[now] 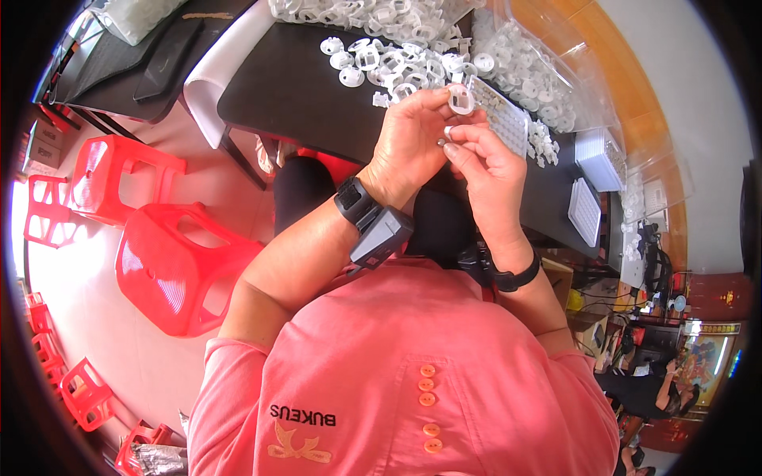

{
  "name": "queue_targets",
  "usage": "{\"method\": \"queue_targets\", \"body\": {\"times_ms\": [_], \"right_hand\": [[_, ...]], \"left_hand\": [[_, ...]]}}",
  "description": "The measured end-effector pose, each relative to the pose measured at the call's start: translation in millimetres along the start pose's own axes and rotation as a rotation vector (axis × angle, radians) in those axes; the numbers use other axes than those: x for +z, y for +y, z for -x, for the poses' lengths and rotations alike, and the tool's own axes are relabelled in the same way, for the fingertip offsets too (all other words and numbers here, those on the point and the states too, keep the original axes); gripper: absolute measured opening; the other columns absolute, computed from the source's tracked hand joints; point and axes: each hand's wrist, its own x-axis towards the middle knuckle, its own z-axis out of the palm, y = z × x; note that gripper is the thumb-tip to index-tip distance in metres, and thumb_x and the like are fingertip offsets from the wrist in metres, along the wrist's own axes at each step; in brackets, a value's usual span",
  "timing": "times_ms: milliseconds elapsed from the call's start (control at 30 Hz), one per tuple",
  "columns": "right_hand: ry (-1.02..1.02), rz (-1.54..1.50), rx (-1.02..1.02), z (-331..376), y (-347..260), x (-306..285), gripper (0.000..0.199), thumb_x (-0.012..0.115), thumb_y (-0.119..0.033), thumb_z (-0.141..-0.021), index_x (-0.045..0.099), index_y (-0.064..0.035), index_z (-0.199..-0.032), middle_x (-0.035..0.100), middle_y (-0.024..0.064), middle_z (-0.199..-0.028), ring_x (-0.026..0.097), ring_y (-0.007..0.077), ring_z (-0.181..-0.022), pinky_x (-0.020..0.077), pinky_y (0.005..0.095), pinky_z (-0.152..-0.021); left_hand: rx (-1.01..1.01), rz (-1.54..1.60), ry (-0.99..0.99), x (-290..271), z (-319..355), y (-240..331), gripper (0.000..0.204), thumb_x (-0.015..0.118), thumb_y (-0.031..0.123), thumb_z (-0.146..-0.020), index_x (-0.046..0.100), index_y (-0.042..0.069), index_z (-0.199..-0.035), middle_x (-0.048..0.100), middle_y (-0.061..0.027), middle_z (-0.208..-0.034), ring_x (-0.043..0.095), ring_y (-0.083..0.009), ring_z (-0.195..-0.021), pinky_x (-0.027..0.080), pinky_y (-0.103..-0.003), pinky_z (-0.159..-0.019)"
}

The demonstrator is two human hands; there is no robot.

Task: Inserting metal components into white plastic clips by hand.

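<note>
Above the table's near edge, my left hand (406,144) is closed, with a round white plastic ring (469,101) held upright between thumb and fingertips. My right hand (494,168) is just below and to the right, its thumb and forefinger pinched together. A tiny grey piece (441,143) shows at those fingertips; its kind is too small to make out. Right behind the hands lies a white tray (514,127) with rows of small pockets, partly covered by the fingers. Loose white plastic parts (389,62) are spread on the dark table (290,89) beyond my left hand.
A large heap of white parts (381,17) is at the back, beside a clear bag (528,75) full of them. Stacked white trays (601,159) and a single tray (585,212) are at right. Red stools (171,274) stand at left. Another person (647,393) is far right.
</note>
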Motion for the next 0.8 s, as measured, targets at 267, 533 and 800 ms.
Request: {"method": "queue_targets", "body": {"times_ms": [267,533,800], "right_hand": [[-0.181,0.111,0.000,-9.0,-5.8,-13.6,0.014,0.072,-0.001,-0.088,0.073,-0.0010,-0.102,0.075,0.0086,-0.085,0.067,0.0096,-0.072,0.0517,0.0254,-0.066],[-0.343,0.105,-0.009,-19.2,-5.7,-12.3,0.016,0.068,-0.003,-0.092,0.073,-0.0020,-0.106,0.061,-0.0012,-0.071,0.054,0.0053,-0.060,0.0423,0.0224,-0.055],[-0.201,0.227,-0.247,-13.2,15.4,-3.7,0.014,0.066,-0.006,-0.092,0.071,-0.0045,-0.105,0.065,0.0052,-0.071,0.061,0.0166,-0.058,0.0461,0.0300,-0.054]], "left_hand": [[-0.010,-0.015,0.017,-0.4,1.5,-1.0,0.037,0.062,0.028,-0.094,0.061,-0.002,-0.114,0.066,-0.0222,-0.112,0.063,-0.0359,-0.109,0.049,-0.048,-0.102],[-0.026,-0.080,0.066,4.3,5.0,-1.8,0.038,0.059,0.030,-0.095,0.062,-0.003,-0.115,0.067,-0.0240,-0.111,0.065,-0.0352,-0.105,0.050,-0.047,-0.100],[0.020,-0.163,0.082,-0.1,0.4,-4.2,0.041,0.058,0.030,-0.095,0.061,-0.006,-0.112,0.066,-0.0241,-0.106,0.064,-0.0351,-0.102,0.051,-0.046,-0.098]]}}
